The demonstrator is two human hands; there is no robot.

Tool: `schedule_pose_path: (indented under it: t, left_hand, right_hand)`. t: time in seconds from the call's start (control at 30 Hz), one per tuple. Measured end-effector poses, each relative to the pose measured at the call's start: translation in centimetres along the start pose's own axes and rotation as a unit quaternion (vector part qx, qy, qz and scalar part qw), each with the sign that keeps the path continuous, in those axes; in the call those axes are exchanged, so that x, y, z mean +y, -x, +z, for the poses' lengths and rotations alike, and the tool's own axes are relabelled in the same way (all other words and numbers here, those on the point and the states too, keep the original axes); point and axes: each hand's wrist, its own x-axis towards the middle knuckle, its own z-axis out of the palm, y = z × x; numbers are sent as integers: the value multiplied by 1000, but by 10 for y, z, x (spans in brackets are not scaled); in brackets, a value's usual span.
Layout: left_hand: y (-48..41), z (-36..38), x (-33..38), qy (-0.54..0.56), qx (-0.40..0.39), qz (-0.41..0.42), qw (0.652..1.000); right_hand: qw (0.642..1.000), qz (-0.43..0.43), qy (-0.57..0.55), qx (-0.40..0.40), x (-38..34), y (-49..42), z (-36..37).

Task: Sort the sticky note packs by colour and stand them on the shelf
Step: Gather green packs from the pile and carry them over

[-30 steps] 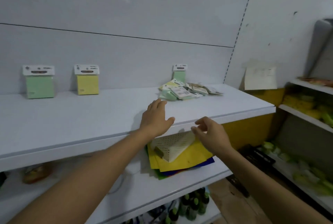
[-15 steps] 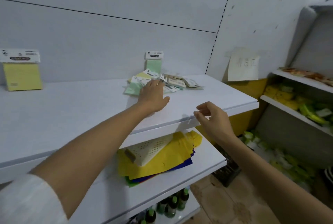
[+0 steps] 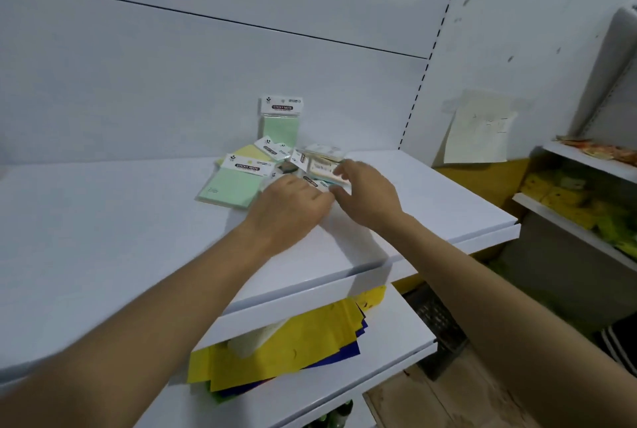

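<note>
Landmark: upright green pack (image 3: 280,122), leaning on the back wall of the shelf (image 3: 103,238). The pile of packs (image 3: 303,160) lies flat just in front of it and spills to its right. The flat green pack (image 3: 232,184) sits front-left of the landmark, long axis running front-left to back-right, header end toward the landmark. A yellow pack (image 3: 245,152) peeks out behind it, part covered.

Left hand (image 3: 293,202) is in front of the landmark, knuckles up, fingers curled down on the pile's near edge. Its tips are hidden, so I can't tell if it pinches anything. Right hand (image 3: 367,193) is front-right of the landmark, fingers bent at the right end of a white-headed pack (image 3: 324,167). It is blurred: contact likely, grip can't tell.

Key relation: the pile lies straight beyond both hands, away from the body. The flat green pack is just left of the left hand, so that hand is nearer. Packs overlap, so lifting one probably drags its neighbours.
</note>
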Motion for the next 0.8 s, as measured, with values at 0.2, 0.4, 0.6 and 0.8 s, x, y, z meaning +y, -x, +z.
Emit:
schedule_pose_path:
  t: [0.2,0.4,0.6,0.8]
  left_hand:
    - [-3,-5,1,-21,74,1,997]
    - [-6,-13,6,-50,90,-9,995]
    - [-14,-11,13,-62,9,114,991]
    - [-21,-13,18,-107,-68,137,982]
  right_hand:
    - [995,-15,24,-94,9,-56,19]
    - [989,-104,74,-71,29,-77,44]
    - [983,-180,34,15,38,-66,63]
    - [973,-228,-24,23,38,-68,63]
